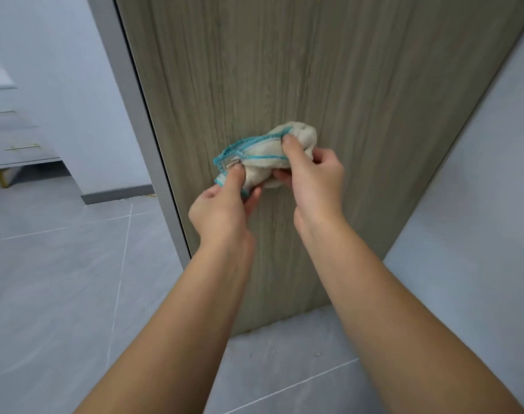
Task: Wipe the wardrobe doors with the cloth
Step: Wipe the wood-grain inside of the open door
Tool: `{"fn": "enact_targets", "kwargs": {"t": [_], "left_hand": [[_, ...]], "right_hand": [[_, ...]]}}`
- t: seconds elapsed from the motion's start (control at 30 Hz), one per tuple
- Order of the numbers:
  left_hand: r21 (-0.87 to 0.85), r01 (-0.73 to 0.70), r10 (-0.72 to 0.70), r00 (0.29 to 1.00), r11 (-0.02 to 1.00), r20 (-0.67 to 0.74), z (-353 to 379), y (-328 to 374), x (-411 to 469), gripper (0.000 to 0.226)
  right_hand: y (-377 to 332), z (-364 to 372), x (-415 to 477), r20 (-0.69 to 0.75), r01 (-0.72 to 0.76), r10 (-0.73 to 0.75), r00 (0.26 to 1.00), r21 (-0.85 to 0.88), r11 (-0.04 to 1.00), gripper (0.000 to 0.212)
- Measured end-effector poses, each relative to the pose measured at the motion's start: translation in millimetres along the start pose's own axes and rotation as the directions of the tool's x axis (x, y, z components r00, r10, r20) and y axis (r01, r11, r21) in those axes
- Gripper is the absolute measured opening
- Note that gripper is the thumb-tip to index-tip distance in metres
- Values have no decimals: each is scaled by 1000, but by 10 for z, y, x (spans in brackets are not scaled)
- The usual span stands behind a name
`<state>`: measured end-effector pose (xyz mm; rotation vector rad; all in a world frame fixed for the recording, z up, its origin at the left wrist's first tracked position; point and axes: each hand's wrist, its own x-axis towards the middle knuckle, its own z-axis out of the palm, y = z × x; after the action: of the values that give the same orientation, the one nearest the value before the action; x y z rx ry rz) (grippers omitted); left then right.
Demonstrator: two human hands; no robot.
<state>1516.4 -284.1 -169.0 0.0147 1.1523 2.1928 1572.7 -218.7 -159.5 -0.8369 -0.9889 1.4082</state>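
I hold the bunched cloth (272, 156) just before the door (314, 70), left hand (221, 210) pinching its lower end, right hand (314, 177) curled round the upper; cloth and door may already touch.

Cloth (272, 158): soft terry w/ blue stitched hem. Wardrobe door (314, 70): matt woodgrain laminate. Floor (60, 279): smooth grey tile.

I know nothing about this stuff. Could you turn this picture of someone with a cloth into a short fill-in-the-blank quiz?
1. The number of hands gripping the cloth is ____.
2. The left hand and right hand hold it in front of a wood-grain wardrobe ____.
3. The floor is covered in grey ____.

Missing words: two; door; tiles.
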Motion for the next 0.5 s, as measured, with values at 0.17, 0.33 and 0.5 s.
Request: {"fn": "enact_targets", "kwargs": {"t": [0.17,0.33,0.5], "left_hand": [[43,-57,58,998,997,-35,39,-50,-1,20],[140,57,-36,988,989,-149,-306,-577,161,23],[188,233,-176,944,954,-278,-794,-1332,411,16]], "right_hand": [[9,-33,60,-19,-3,2,1000,-64,998,18],[698,-402,40,-122,-96,77,990,-159,983,16],[1571,-914,49,-234,-327,271,934,-252,911,18]]}}
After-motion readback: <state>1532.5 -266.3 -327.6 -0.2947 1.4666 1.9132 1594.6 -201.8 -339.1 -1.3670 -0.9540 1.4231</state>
